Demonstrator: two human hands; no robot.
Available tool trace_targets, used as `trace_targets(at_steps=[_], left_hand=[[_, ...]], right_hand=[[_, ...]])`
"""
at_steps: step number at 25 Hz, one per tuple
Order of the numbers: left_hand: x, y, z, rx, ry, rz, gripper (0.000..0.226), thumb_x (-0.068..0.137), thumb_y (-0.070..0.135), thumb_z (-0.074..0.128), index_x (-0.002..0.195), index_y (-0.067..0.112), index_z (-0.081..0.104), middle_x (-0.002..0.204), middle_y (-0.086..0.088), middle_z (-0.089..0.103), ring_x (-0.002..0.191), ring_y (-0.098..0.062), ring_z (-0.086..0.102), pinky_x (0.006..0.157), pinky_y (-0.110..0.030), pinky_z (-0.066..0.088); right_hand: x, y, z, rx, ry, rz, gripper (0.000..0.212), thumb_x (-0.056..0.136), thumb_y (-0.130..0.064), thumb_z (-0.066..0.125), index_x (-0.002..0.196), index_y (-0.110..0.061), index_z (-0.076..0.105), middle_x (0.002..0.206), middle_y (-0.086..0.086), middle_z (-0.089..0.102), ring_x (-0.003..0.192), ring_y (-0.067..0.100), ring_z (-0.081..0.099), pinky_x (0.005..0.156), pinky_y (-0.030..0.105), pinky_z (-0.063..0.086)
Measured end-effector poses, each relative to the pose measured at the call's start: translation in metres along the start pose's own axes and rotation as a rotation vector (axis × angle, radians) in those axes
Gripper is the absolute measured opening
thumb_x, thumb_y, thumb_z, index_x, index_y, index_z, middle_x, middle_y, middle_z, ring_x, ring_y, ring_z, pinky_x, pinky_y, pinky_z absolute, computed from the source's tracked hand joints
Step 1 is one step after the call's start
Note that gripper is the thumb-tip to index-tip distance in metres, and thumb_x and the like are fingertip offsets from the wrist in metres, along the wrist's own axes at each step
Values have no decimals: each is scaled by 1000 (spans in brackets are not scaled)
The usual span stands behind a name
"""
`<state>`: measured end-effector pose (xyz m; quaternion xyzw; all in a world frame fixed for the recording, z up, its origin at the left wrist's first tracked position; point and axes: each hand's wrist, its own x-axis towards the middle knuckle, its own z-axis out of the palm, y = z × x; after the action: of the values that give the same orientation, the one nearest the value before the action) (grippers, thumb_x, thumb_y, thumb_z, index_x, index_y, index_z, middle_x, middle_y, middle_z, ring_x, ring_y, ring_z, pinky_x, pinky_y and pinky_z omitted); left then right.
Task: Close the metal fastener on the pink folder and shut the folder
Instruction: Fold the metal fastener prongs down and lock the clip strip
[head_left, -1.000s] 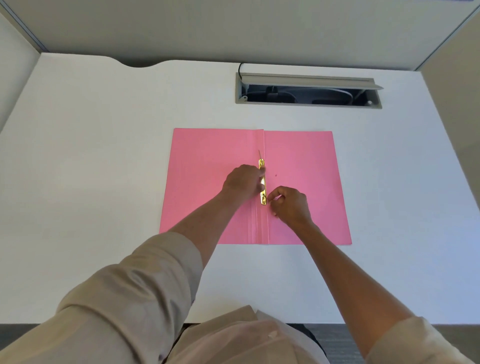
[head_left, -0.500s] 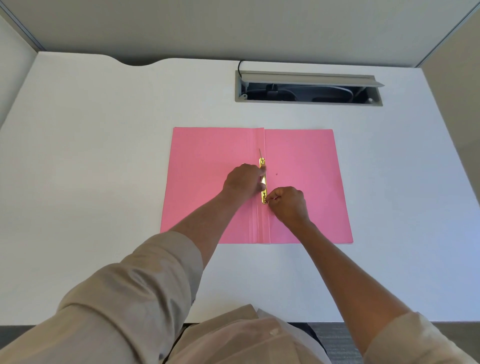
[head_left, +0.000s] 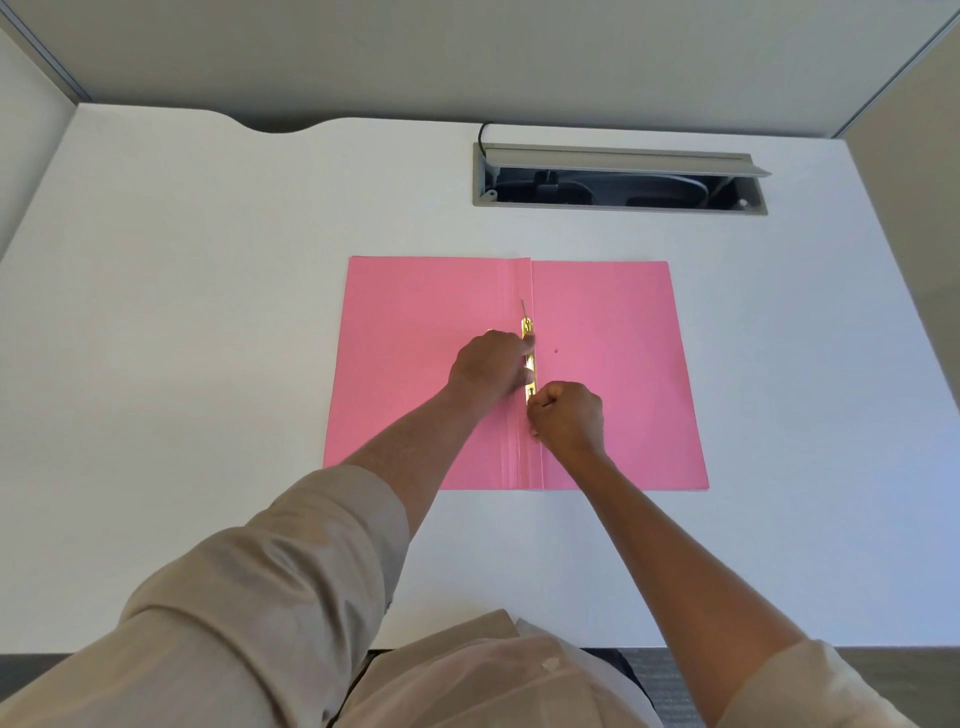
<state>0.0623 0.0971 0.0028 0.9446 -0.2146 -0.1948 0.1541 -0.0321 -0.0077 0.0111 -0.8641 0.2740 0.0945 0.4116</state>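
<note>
The pink folder (head_left: 613, 374) lies open and flat on the white desk, its spine running away from me. Along the spine sits the gold metal fastener (head_left: 528, 332); one thin prong sticks up at its far end. My left hand (head_left: 488, 366) rests on the left flap, fingertips pressing the middle of the fastener bar. My right hand (head_left: 566, 415) is curled at the bar's near end, fingers pinched at the metal there. The near end of the fastener is hidden under my fingers.
A grey cable hatch (head_left: 618, 179) stands open in the white desk (head_left: 208, 312) at the back right, with a black cable beside it. Partition walls close off the back and both sides. The desk's front edge is near my body.
My right hand has shifted slightly left and closed tighter onto the near end of the fastener. The left hand and the folder have stayed put.
</note>
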Motion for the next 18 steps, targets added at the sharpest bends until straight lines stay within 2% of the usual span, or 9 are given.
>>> trace_targets(at_steps=[2,4,6,9,13,16,18], left_hand=[[0,-1,1,-12,3,2,54,88,27,64,141,24,51,103,-7,70,98,-30,62,74,-39,54],[0,-1,1,-17,10,3,54,89,28,64,141,24,51,103,-7,69,98,-30,62,73,-38,54],[0,-2,2,-28,15,5,55,89,28,64,142,24,50,102,-8,69,97,-30,63,72,-37,52],[0,-3,3,-36,22,11,55,90,28,64,143,24,50,102,-8,70,96,-30,63,72,-38,53],[-2,-4,4,-53,40,18,55,90,29,66,142,23,50,102,-7,69,97,-29,63,75,-38,54],[-1,-5,6,-36,54,38,55,91,30,65,143,23,49,101,-6,69,94,-27,64,71,-36,52],[-1,-5,6,-34,57,48,54,91,30,64,143,24,49,99,-3,70,93,-26,64,70,-34,50]], right_hand=[[-4,1,4,-17,28,1,22,74,-2,51,64,-15,66,63,4,70,67,30,70,63,35,60],[-4,5,6,12,38,47,15,75,-5,54,67,-13,65,63,5,71,67,29,71,65,37,60],[-4,12,6,54,35,120,9,77,-10,60,69,-11,64,55,5,71,58,25,72,67,39,62],[-4,22,6,111,37,167,11,81,-16,64,74,-9,61,49,5,69,45,20,69,65,39,63],[-10,29,7,143,69,132,21,87,-26,64,76,-9,62,61,5,71,64,28,70,62,36,58],[-5,39,-7,56,216,29,25,94,-29,60,78,-10,62,66,-1,66,70,26,62,55,27,40],[8,44,-21,3,289,-119,16,95,-22,60,87,-9,65,80,5,70,76,25,63,63,29,45]])
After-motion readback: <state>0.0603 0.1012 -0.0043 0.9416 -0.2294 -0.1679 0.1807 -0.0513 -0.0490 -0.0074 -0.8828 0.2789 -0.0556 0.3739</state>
